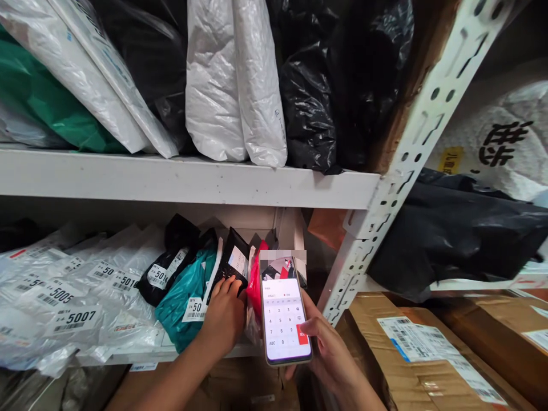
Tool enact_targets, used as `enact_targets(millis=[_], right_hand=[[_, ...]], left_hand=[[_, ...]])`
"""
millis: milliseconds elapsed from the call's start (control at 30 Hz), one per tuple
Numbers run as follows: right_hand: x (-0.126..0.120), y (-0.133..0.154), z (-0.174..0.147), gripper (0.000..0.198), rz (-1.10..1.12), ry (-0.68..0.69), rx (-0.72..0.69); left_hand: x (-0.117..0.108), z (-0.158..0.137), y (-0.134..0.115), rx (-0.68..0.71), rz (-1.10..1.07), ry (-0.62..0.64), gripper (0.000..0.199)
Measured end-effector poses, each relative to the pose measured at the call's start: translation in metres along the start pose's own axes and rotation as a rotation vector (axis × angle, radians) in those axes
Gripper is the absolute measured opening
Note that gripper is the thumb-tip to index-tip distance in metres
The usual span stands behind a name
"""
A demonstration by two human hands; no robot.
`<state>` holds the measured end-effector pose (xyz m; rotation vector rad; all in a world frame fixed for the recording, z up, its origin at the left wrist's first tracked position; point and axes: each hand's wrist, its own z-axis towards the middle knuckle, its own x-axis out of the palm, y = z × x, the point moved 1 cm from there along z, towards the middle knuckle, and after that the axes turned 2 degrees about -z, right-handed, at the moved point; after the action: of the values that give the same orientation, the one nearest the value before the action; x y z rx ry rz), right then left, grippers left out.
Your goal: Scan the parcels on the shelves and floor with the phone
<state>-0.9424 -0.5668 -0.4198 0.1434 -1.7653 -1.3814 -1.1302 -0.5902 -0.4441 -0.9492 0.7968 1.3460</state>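
Observation:
My right hand [327, 342] is closed around a smartphone [285, 319] held upright in front of the lower shelf. Its lit screen shows a number keypad, and my thumb rests on the red key at the right. On the lower shelf, my left hand [226, 308] has its fingers bent onto the front of a black plastic parcel [233, 251] with a white label; the thumb side is partly hidden. A teal parcel [184, 302] tagged "50" leans just left of it. To the right stands a pink-red parcel [254, 279], partly covered by the phone.
Clear bags with numbered labels [75, 317] and a black parcel [158, 277] fill the lower shelf's left. Above runs a white shelf beam [184, 180] under upright parcels [240, 85]. A perforated white post [411, 160] stands at right, beside cardboard boxes [385, 308] and a black bag [462, 234].

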Motion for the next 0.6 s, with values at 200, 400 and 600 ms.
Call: enact_targets(millis=[200,400,600], right_hand=[[0.004,0.002,-0.002,0.096,-0.067,0.033,-0.016],[0.006,0.0,-0.001,0.099,-0.23,0.052,-0.092],[0.011,0.005,-0.004,0.097,-0.289,0.006,-0.051]], left_hand=[[-0.002,0.001,-0.001,-0.042,-0.013,0.039,0.029],[0.0,0.001,0.001,-0.015,-0.044,0.022,0.025],[0.01,0.0,0.006,-0.016,-0.05,0.037,0.023]])
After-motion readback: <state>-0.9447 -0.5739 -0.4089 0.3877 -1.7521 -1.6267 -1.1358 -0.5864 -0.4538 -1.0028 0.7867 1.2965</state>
